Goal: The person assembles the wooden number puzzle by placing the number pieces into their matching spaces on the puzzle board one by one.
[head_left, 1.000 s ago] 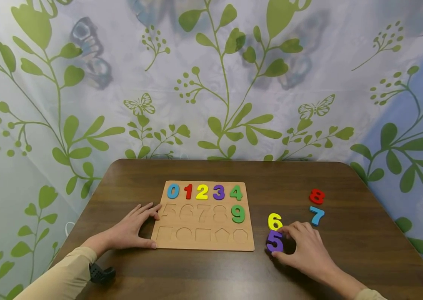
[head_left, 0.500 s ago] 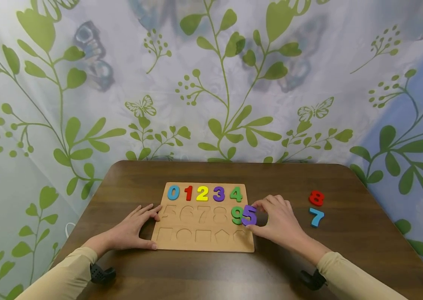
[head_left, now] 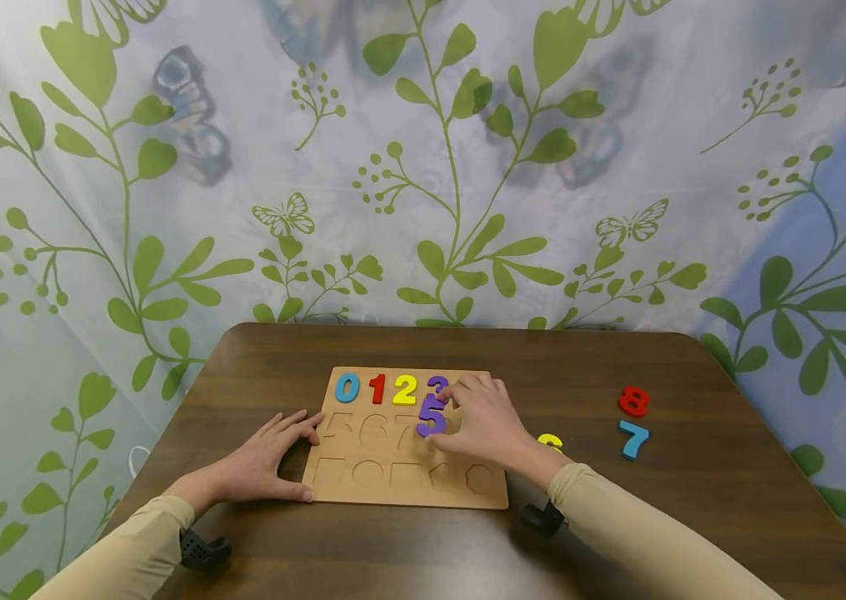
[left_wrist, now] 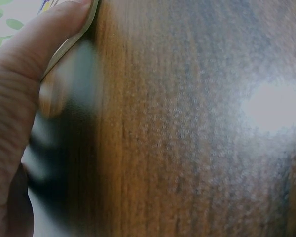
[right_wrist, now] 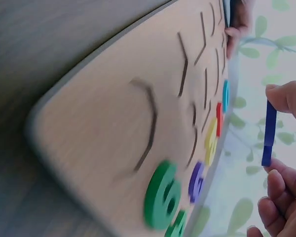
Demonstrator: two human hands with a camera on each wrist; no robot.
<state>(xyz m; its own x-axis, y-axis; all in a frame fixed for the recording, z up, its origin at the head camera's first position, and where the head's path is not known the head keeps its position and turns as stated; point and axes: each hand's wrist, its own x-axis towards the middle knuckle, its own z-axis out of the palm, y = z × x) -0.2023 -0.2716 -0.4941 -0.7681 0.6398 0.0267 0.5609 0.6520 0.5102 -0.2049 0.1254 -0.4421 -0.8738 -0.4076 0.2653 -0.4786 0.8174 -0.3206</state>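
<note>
My right hand (head_left: 484, 419) pinches the purple 5 (head_left: 432, 417) by its right side, over the right half of the wooden board (head_left: 407, 495). In the right wrist view the 5 (right_wrist: 269, 133) appears edge-on between thumb and fingers, above the board (right_wrist: 103, 108). My left hand (head_left: 265, 460) rests at the board's left edge, fingers spread, thumb at the lower left corner; the left wrist view shows its thumb (left_wrist: 34, 49) on the edge. Blue 0 (head_left: 347, 388), red 1 (head_left: 377, 389), yellow 2 (head_left: 404, 390) and purple 3 (head_left: 438, 385) sit in the top row. Green 9 (right_wrist: 162, 195) is hidden in the head view.
Right of the board, the yellow 6 (head_left: 551, 440) lies partly behind my right wrist. Farther right, the red 8 (head_left: 633, 402) and blue 7 (head_left: 633, 439) lie on the brown table (head_left: 700, 500). A patterned cloth (head_left: 423, 167) hangs behind it.
My right hand has lifted the purple 5 from beside the yellow 6 and carried it left, past the green 9, to below the purple 3. The left hand has stayed in place.
</note>
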